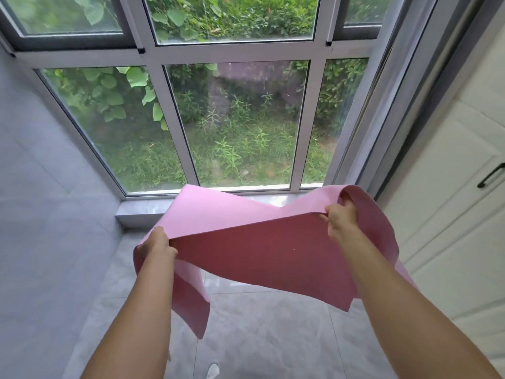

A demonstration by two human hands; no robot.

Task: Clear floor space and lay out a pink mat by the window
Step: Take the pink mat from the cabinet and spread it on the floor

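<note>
A pink mat (254, 242) hangs in the air in front of the window (235, 124), spread between both hands above the grey tiled floor (259, 332). My left hand (157, 243) grips the mat's left side, and a flap of it droops down below that hand. My right hand (341, 217) grips the right side, where the mat curls over the fingers. The far edge of the mat reaches up to the low window sill (144, 210).
A grey tiled wall (41, 214) stands on the left. On the right is a white cabinet door (464, 214) with a dark handle (490, 175), beside a sliding door frame. Green plants show through the glass.
</note>
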